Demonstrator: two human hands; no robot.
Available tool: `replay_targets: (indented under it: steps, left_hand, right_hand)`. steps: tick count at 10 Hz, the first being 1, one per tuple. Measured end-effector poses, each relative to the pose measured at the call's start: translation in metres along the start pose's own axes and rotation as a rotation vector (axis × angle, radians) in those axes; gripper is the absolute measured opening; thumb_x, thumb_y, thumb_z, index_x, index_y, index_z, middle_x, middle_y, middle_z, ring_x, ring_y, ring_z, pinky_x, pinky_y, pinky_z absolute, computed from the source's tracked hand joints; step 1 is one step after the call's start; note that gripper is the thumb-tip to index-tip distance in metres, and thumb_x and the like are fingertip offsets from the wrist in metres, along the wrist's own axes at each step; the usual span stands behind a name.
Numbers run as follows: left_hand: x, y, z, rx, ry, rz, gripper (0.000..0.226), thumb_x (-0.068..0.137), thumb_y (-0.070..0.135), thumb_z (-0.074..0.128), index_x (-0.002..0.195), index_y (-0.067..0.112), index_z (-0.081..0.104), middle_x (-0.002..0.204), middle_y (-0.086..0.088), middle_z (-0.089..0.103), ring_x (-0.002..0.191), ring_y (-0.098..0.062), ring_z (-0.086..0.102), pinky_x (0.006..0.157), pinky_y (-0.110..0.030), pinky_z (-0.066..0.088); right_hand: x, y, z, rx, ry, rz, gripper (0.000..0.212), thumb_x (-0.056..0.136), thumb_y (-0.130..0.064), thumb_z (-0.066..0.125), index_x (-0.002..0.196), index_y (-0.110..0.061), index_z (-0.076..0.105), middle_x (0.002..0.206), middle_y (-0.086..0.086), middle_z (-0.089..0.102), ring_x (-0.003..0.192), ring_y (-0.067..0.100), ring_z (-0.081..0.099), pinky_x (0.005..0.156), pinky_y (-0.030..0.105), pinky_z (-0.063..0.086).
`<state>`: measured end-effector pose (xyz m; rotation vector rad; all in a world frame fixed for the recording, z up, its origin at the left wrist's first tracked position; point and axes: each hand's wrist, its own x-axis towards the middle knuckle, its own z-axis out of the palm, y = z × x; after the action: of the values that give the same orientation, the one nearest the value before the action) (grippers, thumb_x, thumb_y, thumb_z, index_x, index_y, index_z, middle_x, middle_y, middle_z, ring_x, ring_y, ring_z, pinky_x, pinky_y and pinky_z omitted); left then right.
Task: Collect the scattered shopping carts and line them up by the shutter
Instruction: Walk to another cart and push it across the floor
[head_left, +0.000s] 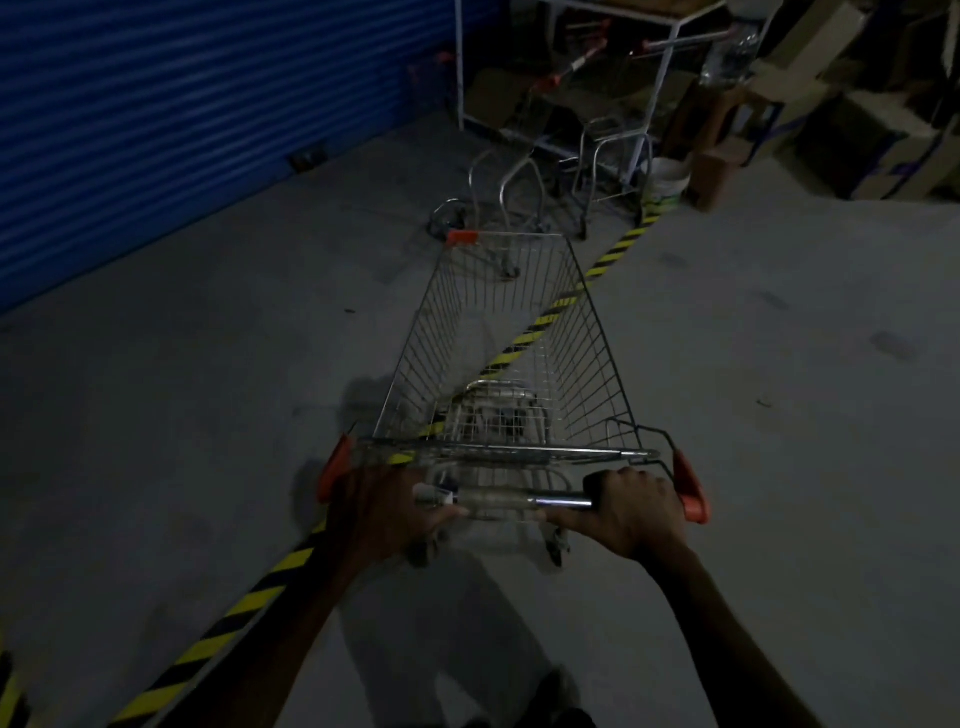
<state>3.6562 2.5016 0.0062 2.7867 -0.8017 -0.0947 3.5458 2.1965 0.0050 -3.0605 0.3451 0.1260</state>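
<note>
cart (506, 353) centre, astride floor tape (249, 597) | shutter (182, 130) left | more carts (524, 192) ahead

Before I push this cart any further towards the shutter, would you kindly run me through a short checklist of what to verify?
1. Left hand grips the handle bar: ok.
2. Right hand grips the handle bar: ok.
3. Basket of the cart holds nothing loose: ok, as far as the dim light shows.
4. Path ahead free: not ok; other carts stand just beyond the cart's front.
5. Cart lined up along the blue shutter: cannot tell; it straddles the yellow-and-black floor stripe, with the shutter off to the left.
6. Wheels rolling freely: cannot tell, they are dark and mostly hidden.
</note>
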Motion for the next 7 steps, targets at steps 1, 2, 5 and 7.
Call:
replay_targets:
  steps: [1, 2, 5, 7]
  left_hand:
    - [0.058, -0.016, 0.004, -0.139, 0.048, -0.011, 0.081, 0.067, 0.11, 0.033, 0.086, 0.049, 0.083, 0.073, 0.013, 0.076, 0.063, 0.002, 0.058, 0.051, -0.02, 0.036]
    - [0.12, -0.036, 0.011, -0.256, 0.058, -0.063, 0.055, 0.075, 0.098, 0.057, 0.085, 0.05, 0.082, 0.08, 0.023, 0.077, 0.071, 0.005, 0.068, 0.056, -0.015, 0.045]
    - [0.326, -0.06, -0.028, -0.161, -0.184, -0.178, 0.043, 0.075, 0.089, 0.059, 0.085, 0.049, 0.072, 0.082, 0.048, 0.065, 0.083, 0.02, 0.062, 0.076, -0.005, 0.043]
    - [0.443, -0.077, -0.04, -0.112, -0.19, -0.277, 0.069, 0.08, 0.084, 0.063, 0.111, 0.025, 0.083, 0.113, -0.004, 0.078, 0.107, -0.023, 0.071, 0.086, -0.025, 0.05]
  right_hand:
    - [0.063, 0.009, -0.006, -0.006, 0.016, -0.026, 0.105, 0.04, -0.113, -0.015, 0.062, -0.027, 0.043, 0.059, -0.01, 0.042, 0.076, 0.02, 0.07, 0.063, 0.032, 0.035]
    - [0.132, 0.019, -0.007, -0.02, 0.066, -0.046, 0.102, 0.045, -0.114, -0.009, 0.063, -0.029, 0.043, 0.063, -0.007, 0.048, 0.074, 0.021, 0.069, 0.062, 0.032, 0.036]
    - [0.346, 0.041, -0.032, 0.026, 0.038, -0.134, 0.084, 0.07, -0.106, 0.032, 0.077, -0.027, 0.057, 0.083, -0.001, 0.07, 0.087, 0.025, 0.072, 0.067, 0.034, 0.038]
    - [0.473, 0.057, -0.047, 0.023, 0.018, -0.125, 0.094, 0.066, -0.109, 0.03, 0.077, -0.023, 0.067, 0.079, -0.001, 0.069, 0.083, 0.024, 0.072, 0.066, 0.033, 0.04]
